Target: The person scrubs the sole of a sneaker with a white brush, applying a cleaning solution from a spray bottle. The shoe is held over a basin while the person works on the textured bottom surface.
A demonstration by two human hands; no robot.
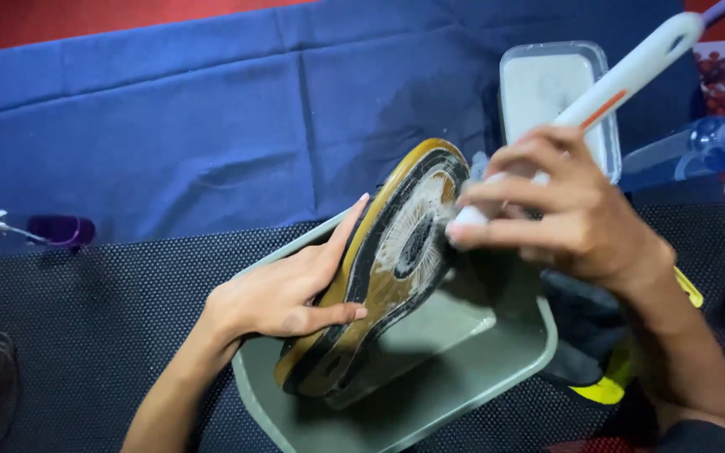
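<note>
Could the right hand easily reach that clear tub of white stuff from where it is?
Probably yes. The right hand, gripping a white brush, is just below the clear tub, with nothing between; it would need to free its fingers first.

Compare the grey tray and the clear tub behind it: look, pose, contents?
The grey tray is opaque, larger and sits skewed on the black dotted mat; the clear tub is see-through, smaller and sits on the blue cloth. The tray has the shoe held over it by the left hand; the tub holds something white. Both are rounded rectangles, open-topped.
</note>
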